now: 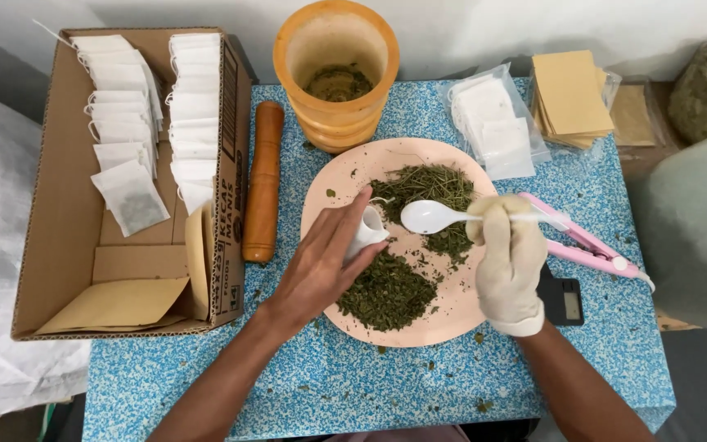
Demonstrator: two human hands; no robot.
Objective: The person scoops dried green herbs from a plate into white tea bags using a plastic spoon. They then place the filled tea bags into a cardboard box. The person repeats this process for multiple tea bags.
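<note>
Bare left hand (pixel 321 262) curled around small white sachet (pixel 367 232) over pink plate (pixel 452 315); gloved right hand (pixel 507 262) pinching empty white spoon (pixel 429 216): scoop modestly from dried herbs (pixel 388 290), keeping sachet mouth open, upright.

1. The plate (pixel 452 315) lies at the middle of the table (pixel 370 385), with herbs (pixel 388 290) heaped on it.
2. Behind the plate stands the mortar (pixel 337 74); the pestle (pixel 263 184) lies left of the plate, against the cardboard box (pixel 63 221).
3. The box sits at the table's left edge, with rows of tea bags (pixel 194 98) in it.
4. The left hand (pixel 321 266) holds a small bag (pixel 366 232) over the plate's left part.
5. The right hand (pixel 507 262) holds a spoon (pixel 429 216) above the plate, just right of the bag.
6. The sealer (pixel 587 245) and scale (pixel 565 301) lie right of the plate.
7. Packed bags (pixel 493 123) and a stack of envelopes (pixel 570 94) lie behind right.
</note>
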